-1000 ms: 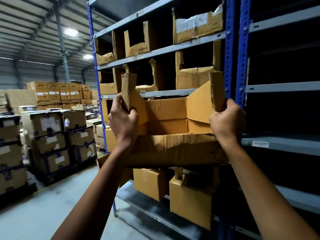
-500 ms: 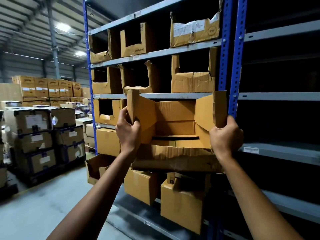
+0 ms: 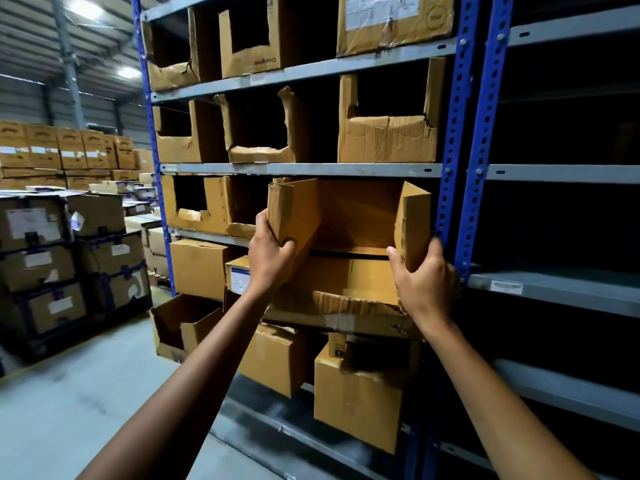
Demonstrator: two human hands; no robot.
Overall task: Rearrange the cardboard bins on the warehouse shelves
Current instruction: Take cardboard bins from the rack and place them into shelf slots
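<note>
Fingers curled on both sides: left hand gripping the left front flap of the cardboard bin, right hand the right flap. Bin partway onto the shelf at its right end, beside the blue post. Probably light, soft, torn; best held low at the corners.

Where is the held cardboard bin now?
Head view, centre: the cardboard bin is gripped between left hand and right hand, under a grey shelf beam, left of the blue upright.
</note>
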